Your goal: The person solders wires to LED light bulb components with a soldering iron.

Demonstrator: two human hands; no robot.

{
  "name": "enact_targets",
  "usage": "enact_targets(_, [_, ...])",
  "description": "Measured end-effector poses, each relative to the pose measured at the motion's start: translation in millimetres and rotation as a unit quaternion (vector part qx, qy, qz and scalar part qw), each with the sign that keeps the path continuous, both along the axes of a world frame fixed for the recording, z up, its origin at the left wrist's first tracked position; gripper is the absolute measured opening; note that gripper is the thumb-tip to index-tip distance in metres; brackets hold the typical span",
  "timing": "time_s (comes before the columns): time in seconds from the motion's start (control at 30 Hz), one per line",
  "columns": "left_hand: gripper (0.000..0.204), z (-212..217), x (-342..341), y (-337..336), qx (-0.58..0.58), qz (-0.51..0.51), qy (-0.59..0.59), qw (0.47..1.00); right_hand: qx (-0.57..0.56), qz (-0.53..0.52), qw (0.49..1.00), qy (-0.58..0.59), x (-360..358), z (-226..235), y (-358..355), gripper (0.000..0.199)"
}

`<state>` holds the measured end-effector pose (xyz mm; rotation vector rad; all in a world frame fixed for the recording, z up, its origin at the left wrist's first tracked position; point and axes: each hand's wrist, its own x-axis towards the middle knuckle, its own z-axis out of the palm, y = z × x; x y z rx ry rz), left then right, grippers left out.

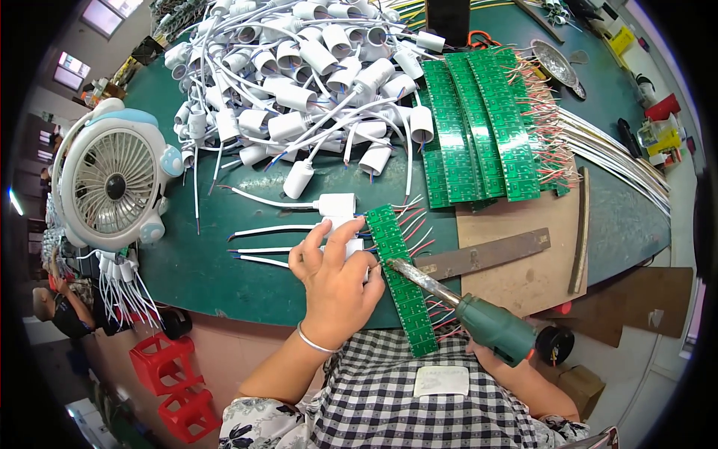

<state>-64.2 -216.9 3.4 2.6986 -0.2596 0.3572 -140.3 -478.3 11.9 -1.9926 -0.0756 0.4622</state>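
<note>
Head view: green circuit-board strip (pixel 410 307), long and narrow, light markings across it, thin red and white wires sticking out along its right side. Lies slanted at the front of the tabletop (pixel 198 269), lower end out over the checked apron (pixel 359 389). Left of its upper part, white sockets (pixel 336 203) in a short column, white cables trailing left to bare-ended blue and dark wires. Left hand (pixel 340 284) is over these sockets, fingers bent and spread, touching them; can't tell if they pinch one. Soldering iron (pixel 493 325), green handle and dull metal shaft, has its tip at the strip's upper half. Right hand (pixel 479 355) is at the handle, mostly hidden behind it; finger closure can't be told. Sockets under the left hand partly covered; exact tip contact unclear. Right sleeve cut off at lower edge.
</note>
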Motion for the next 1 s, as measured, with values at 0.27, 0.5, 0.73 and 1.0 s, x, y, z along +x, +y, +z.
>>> enact_targets(0.27, [0.013, -0.9, 0.1, -2.0, 0.000, 0.000, -0.004, 1.000, 0.042, 0.001, 0.999, 0.012, 2.2, 0.0, 0.2, 0.032])
enact_targets(0.5, [0.013, -2.2, 0.2, -1.7, 0.000, 0.003, -0.007, 1.000, 0.022, 0.000, 1.000, -0.020, 5.4, 5.0, 1.0, 0.028])
enact_targets(0.73, [0.012, -0.4, 1.2, -1.8, -0.003, 0.002, -0.005, 1.000, 0.126, -0.011, 0.990, -0.055, 1.1, -0.9, -1.3, 0.039])
enact_targets(1.0, [0.008, -1.2, -0.9, 0.5, -0.008, -0.004, -0.020, 1.000, 0.405, -0.144, 0.900, 0.073, 30.7, 13.3, 32.6, 0.065])
